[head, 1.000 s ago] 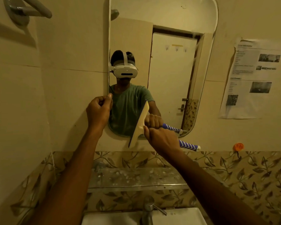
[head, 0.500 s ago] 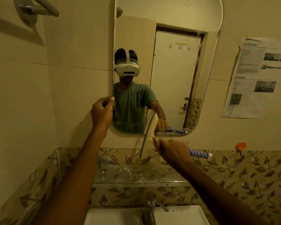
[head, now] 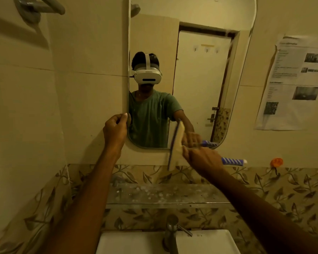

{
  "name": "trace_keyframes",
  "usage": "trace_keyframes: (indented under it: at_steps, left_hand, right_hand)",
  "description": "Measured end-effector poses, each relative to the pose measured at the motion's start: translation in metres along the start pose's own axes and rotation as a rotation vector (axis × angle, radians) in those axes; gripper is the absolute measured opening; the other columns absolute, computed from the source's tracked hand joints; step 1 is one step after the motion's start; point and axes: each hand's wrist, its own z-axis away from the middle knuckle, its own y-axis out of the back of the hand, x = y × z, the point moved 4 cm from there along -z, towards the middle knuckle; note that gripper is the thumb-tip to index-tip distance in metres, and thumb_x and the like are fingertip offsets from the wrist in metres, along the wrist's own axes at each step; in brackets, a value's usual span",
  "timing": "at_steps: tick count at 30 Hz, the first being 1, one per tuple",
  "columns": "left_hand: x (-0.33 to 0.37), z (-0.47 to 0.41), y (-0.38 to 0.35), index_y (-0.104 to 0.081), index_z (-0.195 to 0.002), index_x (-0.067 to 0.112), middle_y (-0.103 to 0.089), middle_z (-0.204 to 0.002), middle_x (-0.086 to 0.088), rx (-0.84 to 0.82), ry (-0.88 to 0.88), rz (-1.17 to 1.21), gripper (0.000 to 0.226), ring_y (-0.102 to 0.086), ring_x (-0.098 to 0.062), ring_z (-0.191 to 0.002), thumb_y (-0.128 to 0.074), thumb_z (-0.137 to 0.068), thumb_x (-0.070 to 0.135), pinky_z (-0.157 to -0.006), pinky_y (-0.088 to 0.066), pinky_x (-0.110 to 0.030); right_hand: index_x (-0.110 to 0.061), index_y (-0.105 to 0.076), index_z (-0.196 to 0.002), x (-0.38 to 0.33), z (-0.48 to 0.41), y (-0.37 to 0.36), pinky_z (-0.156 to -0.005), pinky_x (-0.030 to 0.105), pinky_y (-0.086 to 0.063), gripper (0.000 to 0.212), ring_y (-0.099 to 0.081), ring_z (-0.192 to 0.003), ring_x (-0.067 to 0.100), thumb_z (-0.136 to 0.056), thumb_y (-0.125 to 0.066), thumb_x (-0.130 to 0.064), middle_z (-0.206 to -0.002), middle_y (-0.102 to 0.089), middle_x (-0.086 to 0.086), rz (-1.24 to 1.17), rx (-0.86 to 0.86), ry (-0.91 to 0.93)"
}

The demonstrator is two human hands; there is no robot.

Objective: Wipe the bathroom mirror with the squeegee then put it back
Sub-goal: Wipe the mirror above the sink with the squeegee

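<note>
The tall rounded mirror [head: 196,74] hangs on the beige tiled wall. My right hand [head: 203,158] grips the squeegee [head: 175,146] by its blue-and-white striped handle, whose end sticks out to the right. The cream blade stands nearly upright, its top half over the mirror's lower edge and its bottom half over the wall below. My left hand [head: 116,132] is closed on the mirror's left edge near its lower corner. The mirror reflects a person in a green shirt and a white headset.
A glass shelf [head: 165,196] with water spots runs along the wall below the mirror. Under it are a white sink [head: 206,242] and a metal tap [head: 171,233]. A printed paper [head: 294,83] and an orange hook [head: 276,162] are at right, a towel rail [head: 40,6] at top left.
My right hand dropped with the squeegee below the mirror's bottom edge, then came back up so the blade overlaps the glass again. My left hand stayed on the mirror's edge.
</note>
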Motion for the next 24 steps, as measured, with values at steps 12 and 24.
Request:
trace_keyframes:
  at_steps: [12,24]
  left_hand:
    - [-0.002,0.002,-0.004,-0.067,-0.107,0.012,-0.067,-0.100,-0.001,0.064,-0.023,0.005,0.024,-0.059,-0.003,-0.082,-0.056,-0.096,0.030,-0.060,-0.046,-0.011]
    - [-0.023,0.018,-0.013,-0.069,-0.104,0.013,-0.068,-0.100,0.000,0.241,0.021,0.064,0.024,-0.062,-0.011,-0.092,-0.060,-0.094,0.033,-0.072,-0.050,-0.020]
  right_hand:
    - [-0.028,-0.045,-0.106,-0.038,-0.003,-0.003,-0.032,0.023,-0.037,0.015,-0.040,-0.036,0.011,-0.095,-0.052,-0.034,-0.051,-0.022,-0.011,-0.041,-0.007,0.096]
    - [-0.026,-0.050,-0.073,0.084,0.038,-0.013,-0.039,0.022,-0.027,0.049,-0.043,-0.038,0.008,-0.096,-0.019,-0.056,-0.049,-0.045,-0.008,0.097,-0.121,-0.101]
